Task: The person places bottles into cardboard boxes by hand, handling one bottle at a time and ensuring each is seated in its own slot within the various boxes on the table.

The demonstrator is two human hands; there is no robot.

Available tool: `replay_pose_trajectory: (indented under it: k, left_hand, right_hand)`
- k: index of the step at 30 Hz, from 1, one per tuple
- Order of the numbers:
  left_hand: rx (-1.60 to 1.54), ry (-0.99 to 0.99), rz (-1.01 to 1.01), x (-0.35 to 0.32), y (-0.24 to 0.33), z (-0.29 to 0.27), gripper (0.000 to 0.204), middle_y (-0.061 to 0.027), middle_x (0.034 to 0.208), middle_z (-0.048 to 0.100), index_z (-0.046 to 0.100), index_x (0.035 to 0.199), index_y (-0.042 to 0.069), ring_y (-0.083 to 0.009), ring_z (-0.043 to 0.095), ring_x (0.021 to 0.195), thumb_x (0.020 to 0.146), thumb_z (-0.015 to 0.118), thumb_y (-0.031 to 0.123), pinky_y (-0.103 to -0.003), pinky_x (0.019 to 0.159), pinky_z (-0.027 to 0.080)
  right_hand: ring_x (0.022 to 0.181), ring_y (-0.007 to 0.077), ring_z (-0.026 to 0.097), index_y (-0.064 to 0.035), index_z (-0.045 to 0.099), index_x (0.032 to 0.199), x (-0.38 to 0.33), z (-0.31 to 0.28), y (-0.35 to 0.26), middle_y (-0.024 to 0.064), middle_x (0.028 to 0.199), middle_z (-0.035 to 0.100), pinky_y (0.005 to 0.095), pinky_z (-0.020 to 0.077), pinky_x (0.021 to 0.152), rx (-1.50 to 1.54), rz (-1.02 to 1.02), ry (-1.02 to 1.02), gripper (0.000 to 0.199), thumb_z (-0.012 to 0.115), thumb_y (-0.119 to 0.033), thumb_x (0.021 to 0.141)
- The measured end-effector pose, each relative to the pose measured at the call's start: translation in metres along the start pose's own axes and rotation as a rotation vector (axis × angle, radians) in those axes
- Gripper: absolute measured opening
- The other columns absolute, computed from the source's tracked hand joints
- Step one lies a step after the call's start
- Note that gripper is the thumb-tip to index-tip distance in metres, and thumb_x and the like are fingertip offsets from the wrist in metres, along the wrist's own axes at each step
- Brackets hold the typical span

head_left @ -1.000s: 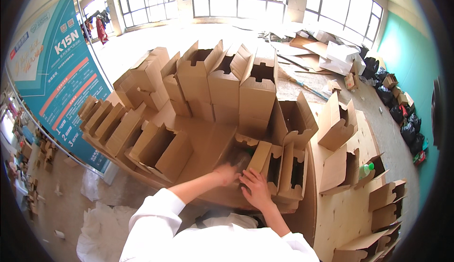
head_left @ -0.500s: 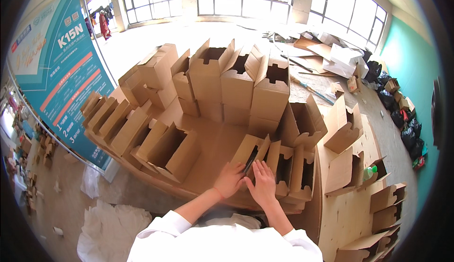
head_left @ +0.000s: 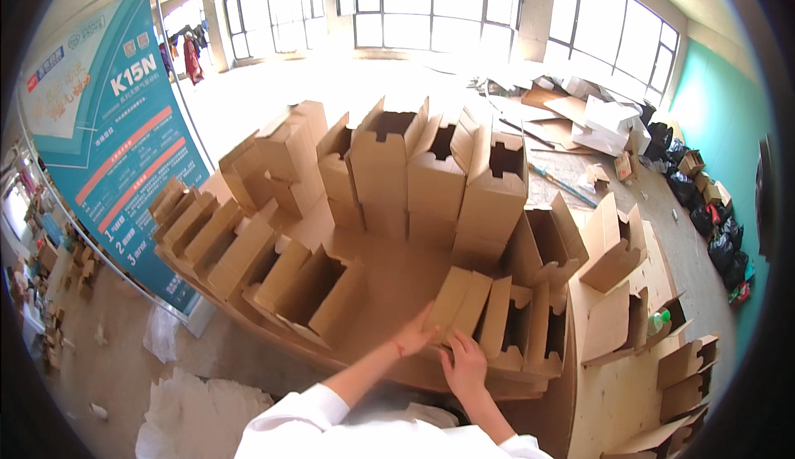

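Observation:
A brown cardboard box (head_left: 460, 300) stands on the brown table (head_left: 389, 264) in front of me, its top flaps folded down flat. My left hand (head_left: 414, 335) grips its left side near the front corner, some fingertips hidden by the box. At the near edge of the same box, my right hand (head_left: 467, 365) has its fingers curled against the top, the thumb apart. Right beside it, to the right, stand cardboard boxes with raised flaps, among them an open-topped box (head_left: 507, 326).
Tall open boxes (head_left: 439, 182) line the table's far side, and a wide open box (head_left: 310, 289) sits to the left with a row of others. A plywood board (head_left: 609, 393) at right holds more boxes. Beyond are a blue banner (head_left: 120, 153), scrap cardboard (head_left: 571, 111) and black bags (head_left: 720, 248).
The box between my hands had a dark gap at its top; now the flaps cover it. My hands have moved from its top to its left side and near edge. The view has shifted.

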State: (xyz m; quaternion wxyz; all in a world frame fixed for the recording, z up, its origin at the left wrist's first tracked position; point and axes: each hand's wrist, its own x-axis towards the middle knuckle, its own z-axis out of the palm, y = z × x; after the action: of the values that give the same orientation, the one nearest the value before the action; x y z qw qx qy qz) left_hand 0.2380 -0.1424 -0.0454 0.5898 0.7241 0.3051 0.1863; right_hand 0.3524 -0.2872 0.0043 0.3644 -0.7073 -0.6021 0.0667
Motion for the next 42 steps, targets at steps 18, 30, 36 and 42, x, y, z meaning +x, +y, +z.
replay_pose_trajectory:
  k: [18,30,36,42]
  left_hand:
    - [0.875,0.672,-0.109,-0.137,0.057,-0.16,0.049,-0.0107,0.092,0.068,0.065,0.112,0.004,-0.0236,0.063,0.098,0.075,0.073,0.036,-0.051,0.112,0.017]
    - [0.792,0.141,0.217,-0.068,0.043,-0.021,0.025,-0.0165,0.075,0.064,0.064,0.079,0.006,-0.0305,0.063,0.082,0.087,0.055,0.029,-0.052,0.107,0.029]
    - [0.671,0.048,0.234,-0.057,0.044,-0.005,0.027,-0.0132,0.077,0.062,0.061,0.096,0.004,-0.0294,0.062,0.086,0.085,0.059,0.028,-0.05,0.103,0.034]
    - [0.753,0.259,0.283,-0.096,0.085,-0.004,0.046,-0.0125,0.097,0.062,0.06,0.111,0.002,-0.0302,0.06,0.091,0.083,0.064,0.038,-0.049,0.099,0.037]
  right_hand:
    - [0.126,0.0313,0.044,-0.0083,0.06,0.122,0.013,0.012,-0.005,0.0118,0.13,0.054,0.0526,0.0233,0.111,-0.403,-0.051,0.044,0.043,0.06,-0.026,0.082]
    - [0.128,0.0342,0.042,-0.0055,0.054,0.128,0.021,0.012,-0.012,0.0152,0.132,0.053,0.0539,0.0159,0.112,-0.144,0.086,0.035,0.054,0.06,-0.036,0.085]
    - [0.136,0.0366,0.031,0.0007,0.045,0.135,0.043,0.027,-0.024,0.0223,0.137,0.047,0.0552,0.0016,0.114,0.069,0.201,-0.034,0.068,0.057,-0.045,0.086]
    - [0.137,0.0369,0.03,0.0025,0.037,0.14,0.047,0.025,-0.012,0.0236,0.138,0.045,0.0518,0.0009,0.116,0.29,0.233,-0.036,0.065,0.055,-0.026,0.084]
